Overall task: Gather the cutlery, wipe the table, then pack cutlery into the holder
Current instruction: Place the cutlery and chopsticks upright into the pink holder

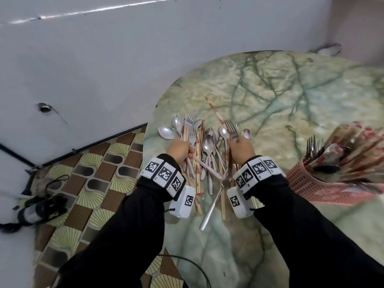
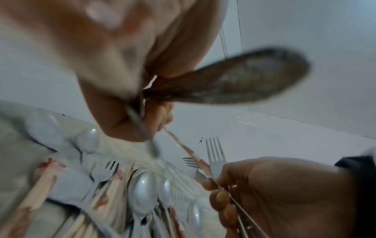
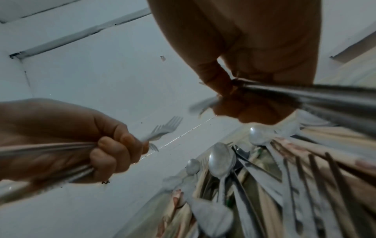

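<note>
Holder (image 1: 307, 181) only in head view

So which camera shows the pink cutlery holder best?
The head view: the pink holder lies at the table's right, packed with forks and wrapped chopsticks, though blurred. Neither wrist view shows it, only hands and loose cutlery.
</note>
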